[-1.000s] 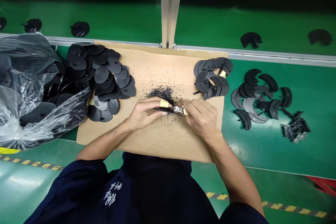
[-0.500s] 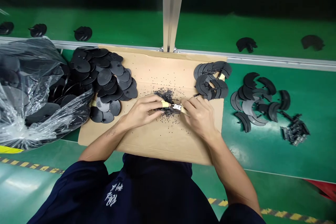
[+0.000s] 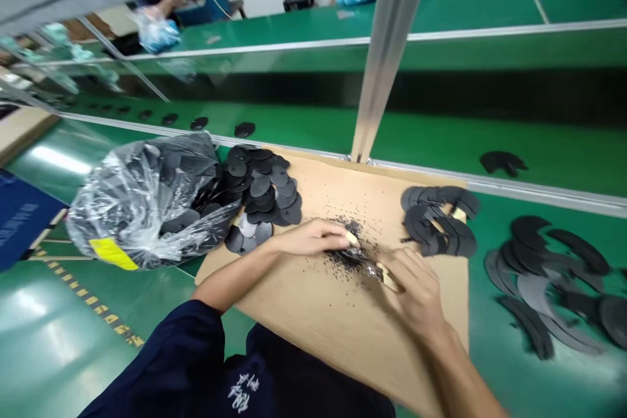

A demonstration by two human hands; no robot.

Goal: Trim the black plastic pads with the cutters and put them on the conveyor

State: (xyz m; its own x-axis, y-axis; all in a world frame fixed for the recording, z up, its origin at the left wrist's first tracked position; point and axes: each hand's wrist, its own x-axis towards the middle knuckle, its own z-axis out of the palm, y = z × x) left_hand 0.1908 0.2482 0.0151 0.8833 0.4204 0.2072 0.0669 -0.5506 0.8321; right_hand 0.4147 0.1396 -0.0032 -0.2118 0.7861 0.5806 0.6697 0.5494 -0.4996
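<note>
1. Right hand (image 3: 414,282): fingers closed around a silvery metal hand tool with pale yellow handles (image 3: 375,270), over the middle of the flat brown cardboard sheet (image 3: 318,326).
2. Left hand (image 3: 306,240): fingertips at a small dark piece (image 3: 350,253), just beside the tool; blur hides whether they clamp or only touch it.
3. Progress: judged mid-operation. Fine black granules (image 3: 347,262) already lie beneath the hands. Round black plastic discs (image 3: 267,191) remain heaped at the cardboard's far left corner; black plastic crescents (image 3: 420,223) sit at its far right. Finished and unfinished stock cannot be told apart.
4. Clearance: widest between hands and the cardboard's near edge; a grey metal post (image 3: 386,65) bounds the far edge.
</note>
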